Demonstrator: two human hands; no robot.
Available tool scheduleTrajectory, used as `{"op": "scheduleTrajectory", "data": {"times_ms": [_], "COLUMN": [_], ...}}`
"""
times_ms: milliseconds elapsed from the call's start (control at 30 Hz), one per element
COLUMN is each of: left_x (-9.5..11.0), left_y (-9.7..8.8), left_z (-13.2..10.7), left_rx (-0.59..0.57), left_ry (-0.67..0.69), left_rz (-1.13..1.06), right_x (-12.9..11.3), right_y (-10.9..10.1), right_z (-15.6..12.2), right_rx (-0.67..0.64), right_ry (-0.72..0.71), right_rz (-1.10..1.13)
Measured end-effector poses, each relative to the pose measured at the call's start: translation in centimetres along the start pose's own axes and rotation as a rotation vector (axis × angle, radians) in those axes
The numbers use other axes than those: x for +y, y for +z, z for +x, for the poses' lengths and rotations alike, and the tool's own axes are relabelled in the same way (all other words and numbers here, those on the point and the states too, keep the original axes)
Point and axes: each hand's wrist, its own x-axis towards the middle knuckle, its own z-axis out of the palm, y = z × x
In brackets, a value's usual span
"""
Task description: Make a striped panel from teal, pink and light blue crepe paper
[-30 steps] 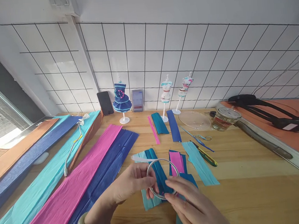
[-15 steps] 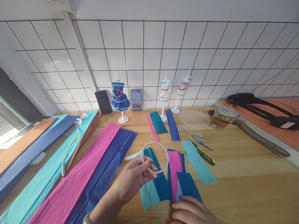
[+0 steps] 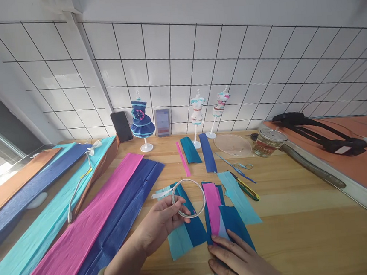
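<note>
My left hand point(image 3: 162, 223) pinches a thin, nearly used-up roll of tape point(image 3: 204, 197) between thumb and fingers. A loose white tape end point(image 3: 160, 194) sticks out to its left. Below the roll lie a teal crepe paper piece point(image 3: 196, 234) and a light blue piece point(image 3: 180, 242). Palm down, my right hand point(image 3: 237, 259) rests with fingers spread on a small stack. That stack shows a pink piece point(image 3: 211, 205) and a teal piece point(image 3: 238, 224), its near end partly hidden by the fingers.
Long pink point(image 3: 91, 220) and dark blue point(image 3: 120, 218) crepe strips cover the left side. A light blue strip point(image 3: 238, 197) and a utility knife point(image 3: 247, 189) lie right. Behind stand a blue-dressed mannequin point(image 3: 142, 126), two smaller-clad mannequins, a phone point(image 3: 121, 126) and a glass jar point(image 3: 269, 143).
The tape roll has dipped slightly and turned to face the camera more. My right fingers have shifted a little on the stack, spreading wider. The whole view has moved slightly.
</note>
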Motion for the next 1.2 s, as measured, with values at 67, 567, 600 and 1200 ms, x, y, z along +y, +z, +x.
{"op": "scheduleTrajectory", "data": {"times_ms": [67, 567, 600, 1200], "left_x": [0.0, 0.2, 0.1, 0.2], "left_y": [0.0, 0.2, 0.1, 0.2], "left_z": [0.0, -0.1, -0.1, -0.1], "left_rx": [0.000, -0.012, -0.011, -0.007], "left_ry": [-0.003, 0.004, 0.004, 0.002], "left_rz": [0.006, 0.055, 0.057, 0.070], "right_x": [0.4, 2.6, 2.6, 2.9], "right_y": [-0.6, -2.8, -2.9, -0.5], "right_z": [-0.2, -2.0, -2.0, -2.6], "right_rx": [-0.031, -0.173, -0.160, -0.312], "right_ry": [0.000, 0.178, 0.186, 0.268], "right_rz": [0.005, 0.228, 0.239, 0.193]}}
